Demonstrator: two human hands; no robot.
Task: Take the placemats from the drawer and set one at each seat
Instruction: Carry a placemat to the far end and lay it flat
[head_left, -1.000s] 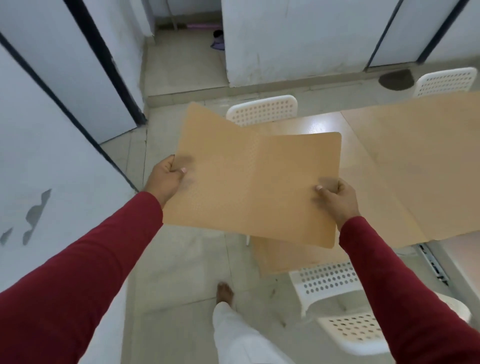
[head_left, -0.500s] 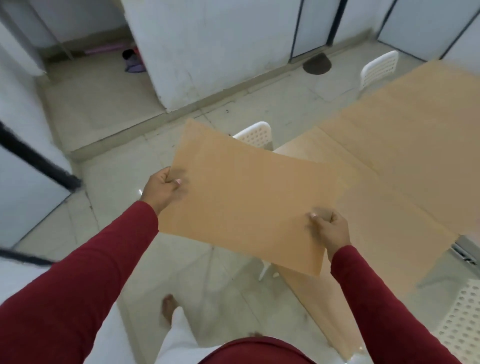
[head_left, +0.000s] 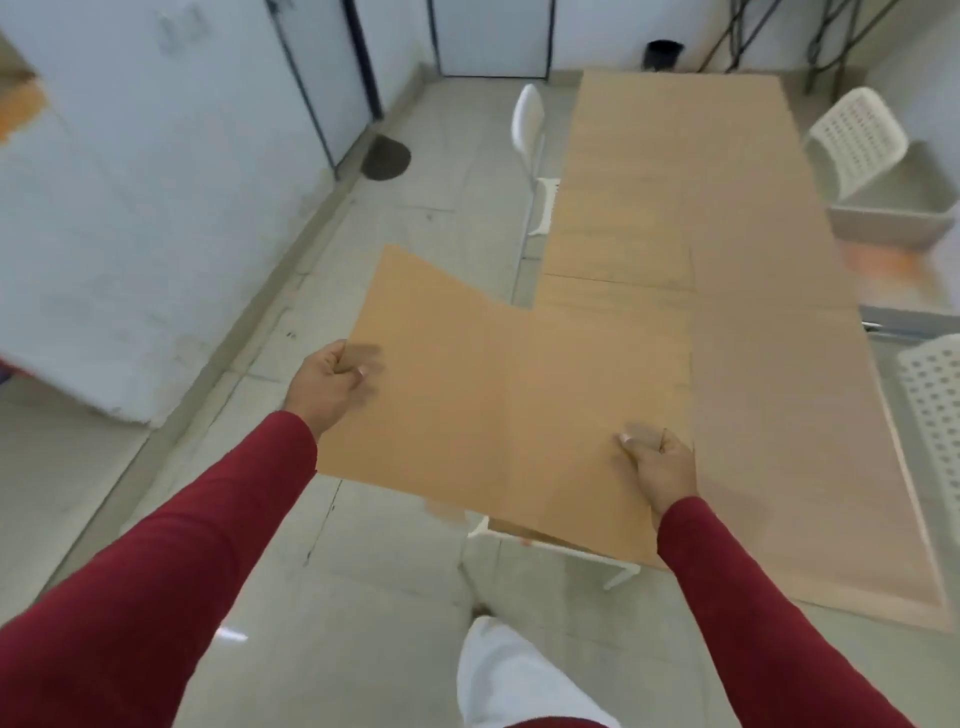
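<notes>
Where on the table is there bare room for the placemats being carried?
The long table shows bare from its far end to the near corner, between the white chair and the perforated chair. Near-left edge is covered by the placemats in both hands.

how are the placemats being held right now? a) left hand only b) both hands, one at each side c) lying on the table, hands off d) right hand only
b: the left hand and the right hand each pinch an opposite edge of the placemats, held up in the air beside the table.
</notes>
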